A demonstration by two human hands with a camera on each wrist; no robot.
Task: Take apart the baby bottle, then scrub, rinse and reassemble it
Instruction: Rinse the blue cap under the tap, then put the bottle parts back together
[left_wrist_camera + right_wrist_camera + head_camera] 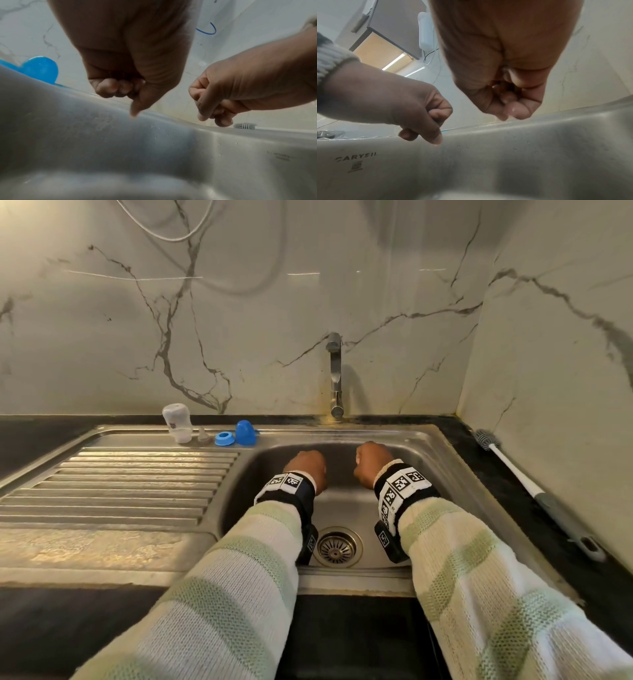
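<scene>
The baby bottle lies in pieces along the sink's back ledge: a white bottle body (pixel 177 422) standing upside down, a clear nipple (pixel 203 436), a blue screw ring (pixel 224 438) and a blue cap (pixel 246 433) (pixel 41 69). My left hand (pixel 306 463) (pixel 120 88) and right hand (pixel 371 460) (pixel 510 97) hover side by side over the steel sink basin (pixel 346 508), to the right of the pieces. Both hands are curled into fists and hold nothing. Each wrist view also shows the other hand curled the same way.
A tap (pixel 335 374) stands on the marble wall behind the basin, with no water running. A drain strainer (pixel 337 546) sits in the basin floor. A ribbed drainboard (pixel 120 484) lies to the left. A grey and white bottle brush (pixel 534 487) rests on the dark counter at the right.
</scene>
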